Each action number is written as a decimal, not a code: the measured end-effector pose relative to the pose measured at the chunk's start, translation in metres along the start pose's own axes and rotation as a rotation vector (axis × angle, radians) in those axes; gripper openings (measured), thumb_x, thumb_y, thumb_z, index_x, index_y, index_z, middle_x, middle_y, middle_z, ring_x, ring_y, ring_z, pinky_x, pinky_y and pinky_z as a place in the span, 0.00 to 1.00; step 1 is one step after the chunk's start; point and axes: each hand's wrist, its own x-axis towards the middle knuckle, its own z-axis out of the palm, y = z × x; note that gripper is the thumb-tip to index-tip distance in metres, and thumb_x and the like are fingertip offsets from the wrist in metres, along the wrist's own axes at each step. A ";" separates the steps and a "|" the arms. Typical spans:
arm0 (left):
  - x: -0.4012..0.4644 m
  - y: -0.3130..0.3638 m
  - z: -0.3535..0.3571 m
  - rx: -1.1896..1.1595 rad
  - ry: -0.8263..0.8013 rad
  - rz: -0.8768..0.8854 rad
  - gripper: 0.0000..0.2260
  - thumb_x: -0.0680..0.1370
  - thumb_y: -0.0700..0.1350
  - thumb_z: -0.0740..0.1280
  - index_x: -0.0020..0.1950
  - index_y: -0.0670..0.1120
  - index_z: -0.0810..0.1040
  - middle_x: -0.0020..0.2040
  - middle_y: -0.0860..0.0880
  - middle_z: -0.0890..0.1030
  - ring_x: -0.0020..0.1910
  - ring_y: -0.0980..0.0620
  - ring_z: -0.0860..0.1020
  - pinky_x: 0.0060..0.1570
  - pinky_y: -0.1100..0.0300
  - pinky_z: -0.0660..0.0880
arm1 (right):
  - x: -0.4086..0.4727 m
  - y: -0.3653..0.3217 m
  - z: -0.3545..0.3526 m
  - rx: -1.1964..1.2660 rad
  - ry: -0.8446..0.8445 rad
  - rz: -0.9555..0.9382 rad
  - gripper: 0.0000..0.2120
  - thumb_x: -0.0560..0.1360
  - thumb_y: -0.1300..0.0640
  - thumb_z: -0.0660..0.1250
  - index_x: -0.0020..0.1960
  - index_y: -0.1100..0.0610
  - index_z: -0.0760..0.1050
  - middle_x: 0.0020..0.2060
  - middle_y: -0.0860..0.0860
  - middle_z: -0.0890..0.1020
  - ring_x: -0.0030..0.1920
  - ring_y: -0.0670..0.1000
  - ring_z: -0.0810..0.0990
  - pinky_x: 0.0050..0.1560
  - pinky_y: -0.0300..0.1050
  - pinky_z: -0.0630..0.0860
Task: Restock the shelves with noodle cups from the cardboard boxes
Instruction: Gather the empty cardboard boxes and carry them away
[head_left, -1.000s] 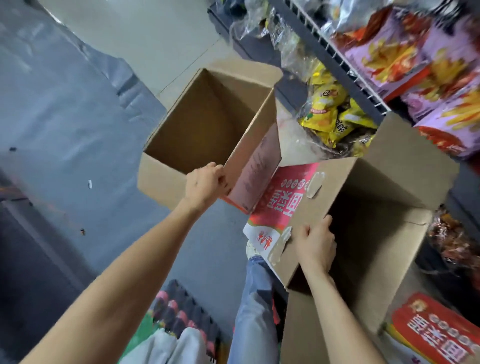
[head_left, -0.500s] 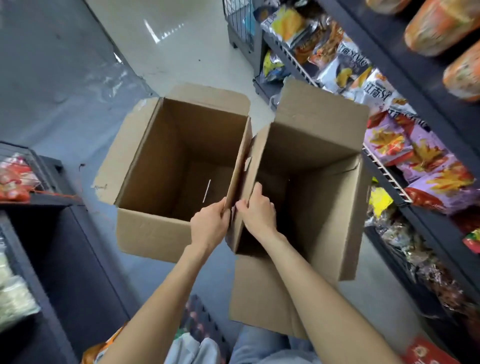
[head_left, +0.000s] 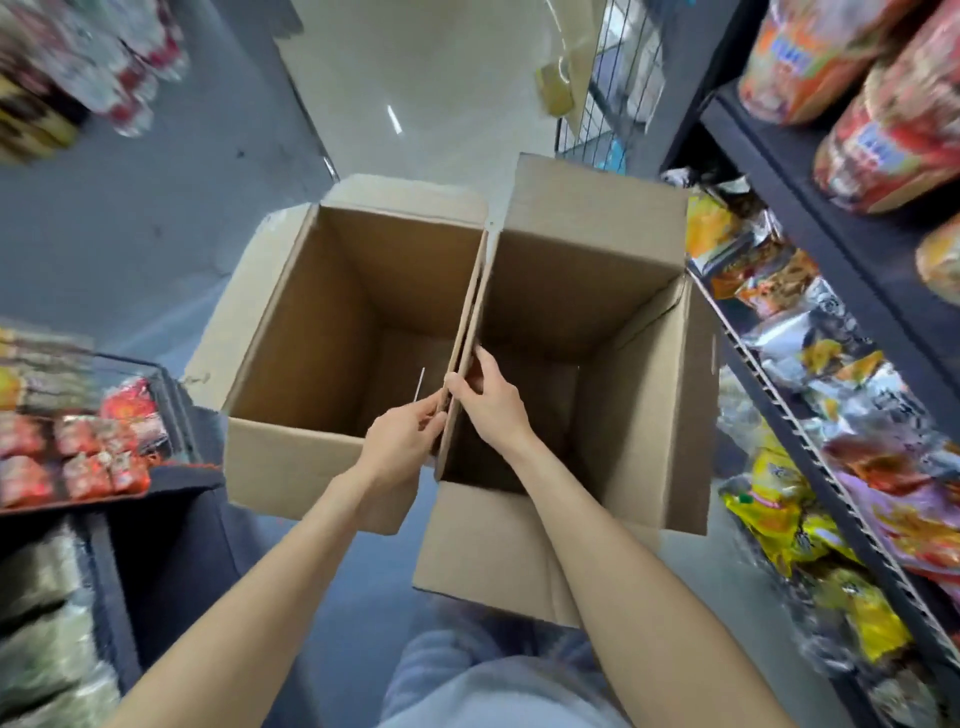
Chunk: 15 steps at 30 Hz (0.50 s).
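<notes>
Two open, empty cardboard boxes hang side by side in front of me. My left hand (head_left: 402, 441) pinches the right wall of the left box (head_left: 291, 332). My right hand (head_left: 491, 400) grips the left wall of the right box (head_left: 634, 415), thumb outside and fingers inside. The two held walls press together between my hands. Noodle cups (head_left: 893, 130) with orange and red labels stand on the dark upper shelf at the top right.
Wire shelves (head_left: 789, 395) on the right hold bagged snacks. A low dark display (head_left: 156, 519) with red packets stands at the left. A wire cart (head_left: 618, 78) stands far up the aisle on the grey floor (head_left: 156, 208). My legs are below the boxes.
I have lifted both boxes off the floor and brought them together wall to wall. My view has risen, so the upper shelf with noodle cups now shows.
</notes>
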 end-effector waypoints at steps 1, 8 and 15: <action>0.015 0.000 -0.013 0.005 -0.004 0.011 0.18 0.83 0.50 0.57 0.73 0.55 0.67 0.53 0.51 0.82 0.44 0.54 0.81 0.44 0.63 0.77 | 0.019 -0.011 0.002 0.008 -0.013 0.008 0.30 0.79 0.44 0.61 0.76 0.47 0.54 0.70 0.51 0.70 0.68 0.54 0.71 0.67 0.52 0.68; 0.153 -0.023 -0.070 -0.203 -0.113 -0.048 0.16 0.80 0.49 0.62 0.67 0.61 0.70 0.53 0.56 0.80 0.48 0.58 0.78 0.48 0.69 0.73 | 0.185 -0.032 0.032 0.093 -0.030 0.093 0.30 0.75 0.45 0.65 0.75 0.41 0.57 0.68 0.51 0.73 0.65 0.54 0.75 0.63 0.59 0.73; 0.313 -0.041 -0.080 -0.243 -0.150 -0.105 0.27 0.75 0.44 0.69 0.74 0.51 0.65 0.65 0.51 0.76 0.63 0.53 0.74 0.62 0.59 0.69 | 0.346 -0.038 0.033 0.015 0.018 0.113 0.25 0.80 0.53 0.61 0.75 0.46 0.59 0.67 0.50 0.72 0.66 0.51 0.72 0.66 0.50 0.69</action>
